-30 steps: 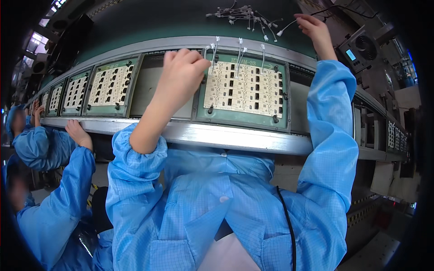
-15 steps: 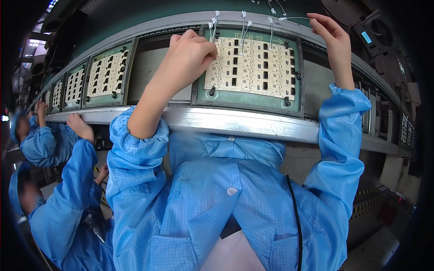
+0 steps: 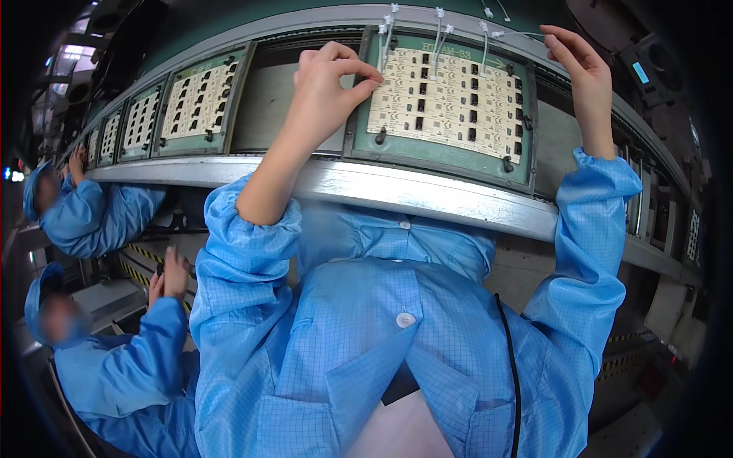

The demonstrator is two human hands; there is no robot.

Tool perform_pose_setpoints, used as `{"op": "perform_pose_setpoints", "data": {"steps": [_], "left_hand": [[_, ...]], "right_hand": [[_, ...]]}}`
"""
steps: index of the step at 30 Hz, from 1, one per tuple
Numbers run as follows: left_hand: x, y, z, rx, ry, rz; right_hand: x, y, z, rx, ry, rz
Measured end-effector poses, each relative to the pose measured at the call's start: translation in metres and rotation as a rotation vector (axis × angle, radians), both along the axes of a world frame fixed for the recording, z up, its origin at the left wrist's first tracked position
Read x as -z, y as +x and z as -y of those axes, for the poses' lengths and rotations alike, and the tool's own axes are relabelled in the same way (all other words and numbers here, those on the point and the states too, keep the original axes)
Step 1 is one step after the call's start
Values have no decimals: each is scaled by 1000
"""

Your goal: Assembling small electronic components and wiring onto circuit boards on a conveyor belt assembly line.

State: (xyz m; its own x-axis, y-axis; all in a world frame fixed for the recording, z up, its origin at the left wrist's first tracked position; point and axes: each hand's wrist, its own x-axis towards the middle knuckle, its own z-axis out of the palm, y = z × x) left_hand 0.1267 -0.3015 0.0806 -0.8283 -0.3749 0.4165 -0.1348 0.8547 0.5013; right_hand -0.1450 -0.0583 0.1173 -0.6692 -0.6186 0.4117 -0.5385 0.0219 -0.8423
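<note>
A cream panel of small circuit boards (image 3: pixel 450 111) with rows of black parts lies in a green carrier frame (image 3: pixel 450 162) in front of me. Thumb and index finger of my left hand (image 3: pixel 324 95) are pinched together at the panel's upper left edge; whatever is between the tips is hidden. Off the far right corner, my right hand (image 3: pixel 586 72) pinches the end of a thin white wire (image 3: pixel 527 33), whose white connector (image 3: pixel 498 33) points left. More white leads with connectors (image 3: pixel 439 38) stick out over the panel's far edge.
A metal rail (image 3: pixel 427 191) runs between me and the carrier. Further carriers with panels (image 3: pixel 200 99) line up to the left. Two co-workers in blue (image 3: pixel 126 359) are at the left. Loose white leads (image 3: pixel 496 11) lie beyond the line; a box with a lit display (image 3: pixel 641 72) stands at far right.
The whole view has shifted, so the carrier appears further right. My left fingers stay at the panel's left edge, my right hand keeps the wire. The nearer co-worker's hands have come off the rail.
</note>
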Motion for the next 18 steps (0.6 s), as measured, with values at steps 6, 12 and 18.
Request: {"op": "perform_pose_setpoints", "data": {"steps": [6,12,18], "left_hand": [[8,7,-7,-53,-49,-61],[7,10,-9,-61,-135,-90],[12,5,-8,-68,-28,-114]], "right_hand": [[7,8,6,-74,-11,33],[5,18,7,-55,-34,79],[4,13,2,-69,-4,82]]}}
